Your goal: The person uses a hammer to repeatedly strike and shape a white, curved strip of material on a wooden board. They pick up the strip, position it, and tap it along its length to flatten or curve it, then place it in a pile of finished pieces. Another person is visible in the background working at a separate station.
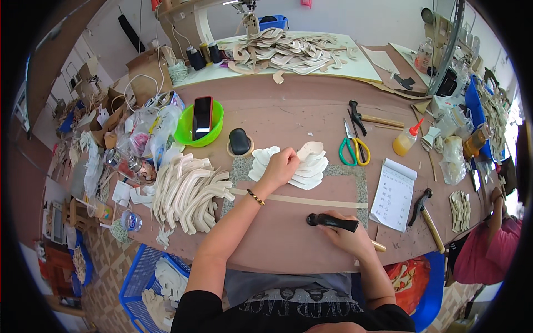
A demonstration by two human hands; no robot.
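My left hand [282,165] reaches forward and rests on a fanned stack of cream, curved cut leather pieces [311,166] lying on a speckled stone slab [355,186]; its fingers pinch one of the pieces. My right hand [347,233] is closed around the wooden handle of a black-headed hammer [327,221], held low over the brown worktable [288,111] near its front edge. A long pale strip [311,200] lies across the slab between the two hands.
A big heap of cream curved pieces [189,191] lies left. Behind are a green bowl holding a phone [201,119], a black weight [240,141], scissors [353,149], a glue bottle [405,140], a notepad [394,194], another hammer [425,213]. A person in pink [488,244] sits right.
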